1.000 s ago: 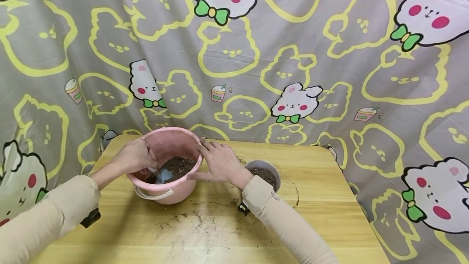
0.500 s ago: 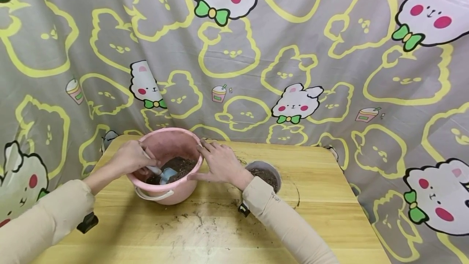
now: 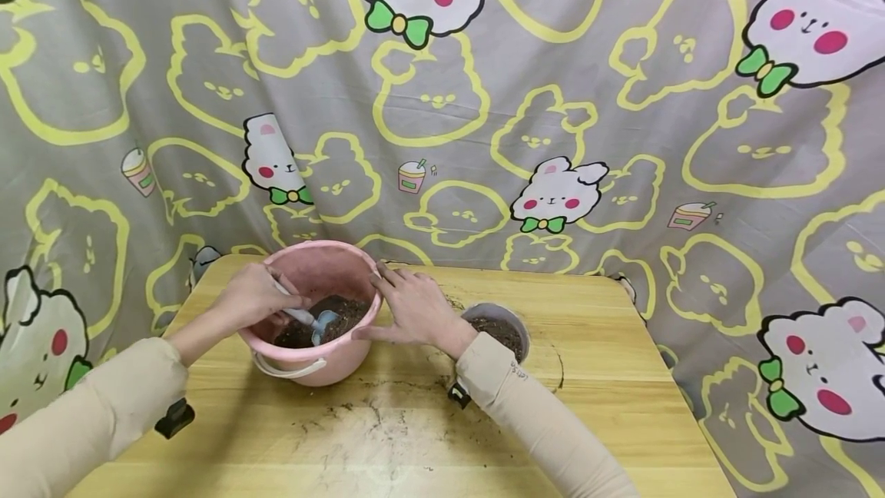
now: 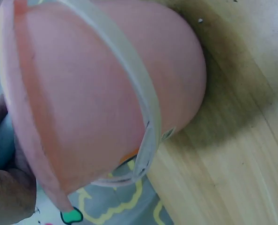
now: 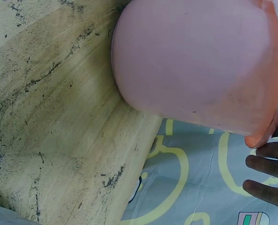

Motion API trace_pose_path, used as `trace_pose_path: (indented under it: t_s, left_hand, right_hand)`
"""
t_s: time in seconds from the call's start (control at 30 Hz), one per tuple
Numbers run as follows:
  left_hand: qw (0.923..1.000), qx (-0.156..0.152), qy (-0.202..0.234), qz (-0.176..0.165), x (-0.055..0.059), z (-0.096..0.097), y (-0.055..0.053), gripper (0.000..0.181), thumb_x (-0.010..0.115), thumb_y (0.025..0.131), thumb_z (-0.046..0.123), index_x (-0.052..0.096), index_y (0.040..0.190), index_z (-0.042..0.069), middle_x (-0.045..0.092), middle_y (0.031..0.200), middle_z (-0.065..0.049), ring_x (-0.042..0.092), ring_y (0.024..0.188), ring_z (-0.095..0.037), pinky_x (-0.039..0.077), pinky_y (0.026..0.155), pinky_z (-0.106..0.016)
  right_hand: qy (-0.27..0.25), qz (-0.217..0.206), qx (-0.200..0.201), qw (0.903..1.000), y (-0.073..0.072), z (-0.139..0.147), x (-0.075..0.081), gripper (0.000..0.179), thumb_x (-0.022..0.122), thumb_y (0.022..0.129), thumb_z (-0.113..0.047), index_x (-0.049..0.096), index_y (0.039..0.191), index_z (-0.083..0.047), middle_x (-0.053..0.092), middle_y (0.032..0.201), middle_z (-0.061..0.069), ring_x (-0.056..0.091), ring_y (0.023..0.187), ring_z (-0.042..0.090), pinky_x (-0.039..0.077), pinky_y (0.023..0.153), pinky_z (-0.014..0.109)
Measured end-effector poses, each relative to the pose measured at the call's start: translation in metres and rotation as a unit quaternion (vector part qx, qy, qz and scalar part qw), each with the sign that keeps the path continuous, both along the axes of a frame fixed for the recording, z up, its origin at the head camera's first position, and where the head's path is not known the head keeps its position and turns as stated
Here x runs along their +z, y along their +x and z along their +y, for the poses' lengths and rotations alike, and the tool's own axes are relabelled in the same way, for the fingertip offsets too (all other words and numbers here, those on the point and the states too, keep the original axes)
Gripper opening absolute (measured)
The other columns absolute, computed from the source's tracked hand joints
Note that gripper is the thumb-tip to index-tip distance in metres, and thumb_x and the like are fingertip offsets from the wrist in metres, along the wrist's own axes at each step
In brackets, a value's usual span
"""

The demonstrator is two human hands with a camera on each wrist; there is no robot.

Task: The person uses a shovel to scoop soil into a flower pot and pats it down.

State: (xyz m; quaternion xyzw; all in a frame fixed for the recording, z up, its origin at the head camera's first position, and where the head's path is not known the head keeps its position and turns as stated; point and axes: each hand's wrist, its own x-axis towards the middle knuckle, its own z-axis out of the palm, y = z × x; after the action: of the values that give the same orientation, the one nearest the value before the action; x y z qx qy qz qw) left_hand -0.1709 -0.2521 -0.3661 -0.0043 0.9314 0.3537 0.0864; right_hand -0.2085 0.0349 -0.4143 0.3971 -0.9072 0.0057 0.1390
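Note:
A pink bucket (image 3: 335, 370) with dark soil (image 3: 349, 313) inside stands at the table's far left. My left hand (image 3: 254, 294) reaches over its left rim and grips the pale handle of a small trowel. The trowel's light blue blade (image 3: 323, 325) lies against the soil, tilted. In the left wrist view, part of the left hand (image 4: 10, 192) shows round a bluish handle (image 4: 3, 143) behind the rim. My right hand (image 3: 422, 306) rests on the bucket's right rim, fingers extended. The right wrist view shows its spread, straight fingers (image 5: 265, 164) at the rim.
A grey pot (image 3: 523, 325) of soil stands right of the bucket, partly behind the right forearm. Soil crumbs (image 3: 380, 421) are scattered over the wooden table (image 3: 601, 421). The bucket's white carrying handle (image 3: 293, 371) hangs down in front. A patterned curtain (image 3: 442, 121) hangs behind.
My left hand has shifted slightly within the bucket, and the trowel blade has moved a little right and up across the soil. More of its pale handle shows. The right hand stays on the rim.

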Motion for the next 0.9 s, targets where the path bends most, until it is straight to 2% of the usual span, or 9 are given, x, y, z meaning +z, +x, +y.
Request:
trace_pose_path:
  t_s: [0.17,0.3,0.43,0.53,0.7,0.9]
  left_hand:
    - [0.9992,0.032,0.024,-0.007,0.001,-0.003,-0.001,0.036,0.088,0.086,0.035,0.082,0.095,0.0,0.076,0.064,0.001,0.074,0.056,-0.013,0.058,0.059,-0.025]
    - [0.9983,0.042,0.039,-0.012,-0.003,0.0,-0.001,0.04,0.088,0.086,0.034,0.08,0.1,-0.003,0.076,0.064,0.0,0.075,0.057,-0.014,0.061,0.059,-0.029]
    - [0.9982,0.044,0.04,-0.011,-0.006,0.0,-0.001,0.04,0.088,0.087,0.032,0.079,0.1,-0.004,0.076,0.063,0.0,0.077,0.059,-0.017,0.062,0.06,-0.03]
    - [0.9966,0.048,0.065,-0.017,-0.006,-0.003,-0.001,0.041,0.087,0.087,0.03,0.077,0.103,-0.006,0.077,0.067,0.0,0.077,0.061,-0.016,0.064,0.062,-0.031]
    - [0.9904,0.068,0.118,-0.026,-0.006,-0.012,0.0,0.046,0.086,0.089,0.032,0.074,0.107,-0.008,0.077,0.071,0.005,0.074,0.059,-0.007,0.065,0.066,-0.031]
    - [0.9848,0.075,0.153,-0.033,-0.005,-0.013,0.0,0.045,0.086,0.089,0.033,0.072,0.106,-0.007,0.076,0.072,0.007,0.074,0.061,-0.004,0.065,0.068,-0.031]
  right_hand:
    - [0.002,-0.001,-0.001,1.0,0.001,-0.001,0.0,0.105,0.053,0.085,-0.09,0.049,0.158,-0.015,0.053,0.161,0.011,0.06,0.141,0.031,0.061,0.095,0.042]
    - [0.0,0.005,0.002,1.0,0.002,-0.001,0.001,0.104,0.054,0.085,-0.09,0.05,0.157,-0.015,0.054,0.16,0.011,0.061,0.14,0.03,0.062,0.094,0.041]
    - [-0.002,-0.006,-0.001,1.0,0.002,-0.001,0.001,0.105,0.054,0.085,-0.089,0.049,0.158,-0.015,0.053,0.162,0.011,0.059,0.142,0.031,0.061,0.096,0.042]
    - [-0.004,-0.014,-0.003,0.9999,0.002,-0.001,0.002,0.105,0.054,0.085,-0.089,0.047,0.159,-0.015,0.051,0.163,0.011,0.057,0.145,0.031,0.06,0.099,0.044]
    - [-0.007,-0.02,-0.002,0.9998,0.002,-0.001,0.001,0.105,0.054,0.085,-0.089,0.047,0.16,-0.016,0.051,0.163,0.01,0.057,0.144,0.03,0.06,0.099,0.044]
    - [-0.013,-0.015,-0.002,0.9998,0.001,-0.001,0.0,0.106,0.055,0.084,-0.089,0.047,0.159,-0.015,0.055,0.16,0.01,0.063,0.136,0.029,0.062,0.091,0.041]
